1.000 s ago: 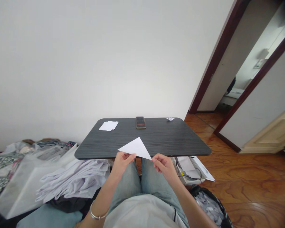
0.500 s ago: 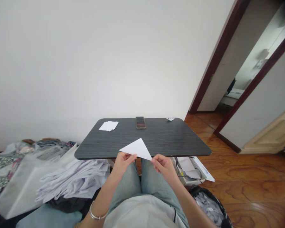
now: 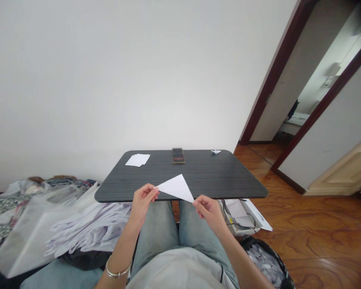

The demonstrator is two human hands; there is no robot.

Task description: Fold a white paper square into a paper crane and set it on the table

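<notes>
A white sheet of paper folded into a triangle is stretched between my two hands over the near edge of the dark table. My left hand pinches its left corner between thumb and fingers. At the lower right corner, my right hand holds the paper in a similar pinch. The triangle's third corner points away from me, toward the middle of the table.
A stack of white paper lies at the table's back left. A phone rests at the back middle, and a small folded paper piece at the back right. Beside my legs are piled cloth and a black-lined bin.
My left hand has slid left and away from me along the paper, from its lower edge to its left corner. The triangle has shifted slightly right; my right hand keeps its pinch.
</notes>
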